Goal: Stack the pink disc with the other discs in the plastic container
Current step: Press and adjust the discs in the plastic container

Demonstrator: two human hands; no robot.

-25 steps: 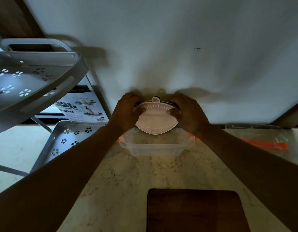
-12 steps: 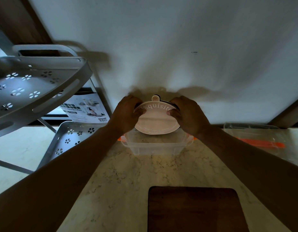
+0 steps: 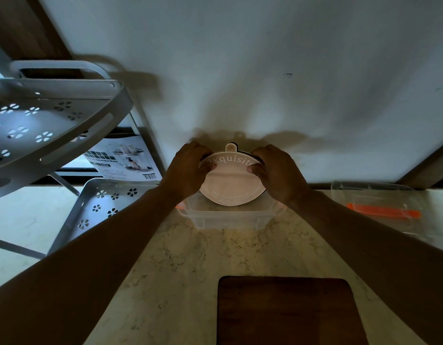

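Observation:
A pink disc (image 3: 231, 181) with white lettering and a small tab on top stands tilted on edge in the clear plastic container (image 3: 228, 219) near the wall. My left hand (image 3: 188, 170) grips its left rim and my right hand (image 3: 277, 171) grips its right rim. A dark edge shows just behind the pink disc, so other discs may stand behind it, mostly hidden. The container's floor in front of the disc looks bare.
A grey perforated rack (image 3: 48, 125) with a lower tray (image 3: 98, 210) stands at the left, a printed box (image 3: 123, 160) behind it. A clear lid with an orange strip (image 3: 382, 210) lies at the right. A dark wooden board (image 3: 287, 311) lies near the front edge.
The pink disc has sunk a little lower into the container between both hands. The view has shifted slightly.

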